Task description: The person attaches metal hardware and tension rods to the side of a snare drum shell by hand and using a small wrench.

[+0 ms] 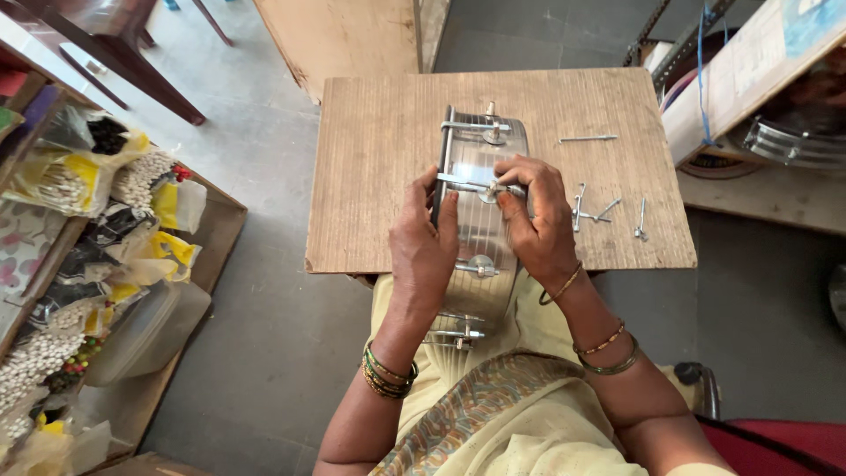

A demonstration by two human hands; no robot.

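Note:
A shiny metal drum shell (480, 159) stands on edge on a small wooden board (379, 150), with tension rods and lugs spaced along its side. My left hand (425, 242) grips the shell's dark rim from the left. My right hand (538, 220) rests on the shell's right side, fingers pinching a tension rod (471, 186) at its lug. Several loose metal rods and hooks (599, 210) lie on the board just right of my right hand, and one long rod (588, 138) lies farther back.
A wooden crate (211, 256) on the left holds many plastic bags of small white and coloured parts (132, 185). Another metal drum shell (789, 141) sits on a shelf at right. A wooden plank (344, 35) and dark table legs stand behind on the grey floor.

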